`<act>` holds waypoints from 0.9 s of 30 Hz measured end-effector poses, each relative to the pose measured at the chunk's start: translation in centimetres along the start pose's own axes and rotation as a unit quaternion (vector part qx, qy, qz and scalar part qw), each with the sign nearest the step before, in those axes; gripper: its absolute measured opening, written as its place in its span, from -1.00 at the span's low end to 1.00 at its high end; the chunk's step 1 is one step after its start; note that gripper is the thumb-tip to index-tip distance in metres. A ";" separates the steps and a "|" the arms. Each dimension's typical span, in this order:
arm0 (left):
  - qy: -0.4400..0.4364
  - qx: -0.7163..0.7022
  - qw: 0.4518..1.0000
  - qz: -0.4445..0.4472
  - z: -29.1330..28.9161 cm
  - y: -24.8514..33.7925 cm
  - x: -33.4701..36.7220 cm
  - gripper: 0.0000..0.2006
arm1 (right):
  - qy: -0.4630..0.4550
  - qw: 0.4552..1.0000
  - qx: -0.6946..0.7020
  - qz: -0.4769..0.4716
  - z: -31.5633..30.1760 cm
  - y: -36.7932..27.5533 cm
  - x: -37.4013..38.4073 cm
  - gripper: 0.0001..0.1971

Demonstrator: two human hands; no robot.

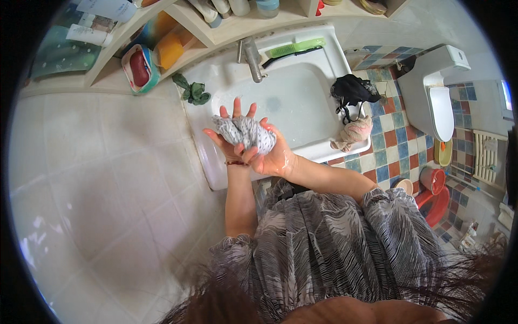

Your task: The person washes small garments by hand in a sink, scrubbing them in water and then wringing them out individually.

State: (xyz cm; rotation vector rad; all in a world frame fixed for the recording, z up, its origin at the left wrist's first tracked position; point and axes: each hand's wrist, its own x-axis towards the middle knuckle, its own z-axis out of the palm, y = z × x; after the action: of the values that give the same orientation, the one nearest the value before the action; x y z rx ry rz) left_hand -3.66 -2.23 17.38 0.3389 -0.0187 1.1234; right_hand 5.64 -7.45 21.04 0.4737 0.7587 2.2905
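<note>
A bunched-up white cloth with small dark spots (245,132) is in my hands over the near left part of the white sink (199,124). My left hand (226,147) is palm up beneath it, fingers spread and stretched out past the cloth. A dark red bracelet (236,163) circles that wrist. From the right, my right hand (278,156) curls its fingers round the near end of the cloth, and its skin glistens wet. Shallow water (297,108) covers the bottom of the basin.
A faucet (251,59), green brush (297,47) and dark green cloth (191,90) sit along the sink's back and left. Black (353,90) and pinkish (356,130) cloths lie on its right rim. Shelves (237,33) stand behind, a toilet (434,92) at right.
</note>
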 end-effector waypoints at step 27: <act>0.239 0.818 0.492 -0.175 -3.5 0.5 -1.0 -0.70 | 0.471 0.285 -0.831 -0.086 -8.3 -4.6 0.1 -0.44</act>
State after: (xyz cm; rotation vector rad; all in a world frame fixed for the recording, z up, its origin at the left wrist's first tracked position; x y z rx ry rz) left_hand -5.08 -1.95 13.95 1.6264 1.6812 0.4116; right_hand 3.54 -7.74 11.80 -1.8727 -1.3326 1.5443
